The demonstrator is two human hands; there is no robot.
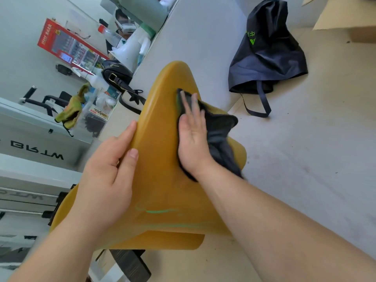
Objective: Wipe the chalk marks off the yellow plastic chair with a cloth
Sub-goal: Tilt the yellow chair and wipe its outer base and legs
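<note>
The yellow plastic chair [160,180] fills the middle of the view, its surface facing me. My right hand [192,137] lies flat on a dark cloth [218,131] and presses it against the chair's upper part. A green smear shows beside the cloth's top edge. My left hand [105,176] grips the chair's left edge, thumb on the front surface. Green chalk marks [160,211] run across the chair's lower part, near my forearms.
A dark bag [266,51] with green print lies on the pale floor at the upper right, beside a cardboard box [345,19]. A black handbag [116,75] and clutter sit on a table at the left. A person sits far behind. Black chair base [132,265] below.
</note>
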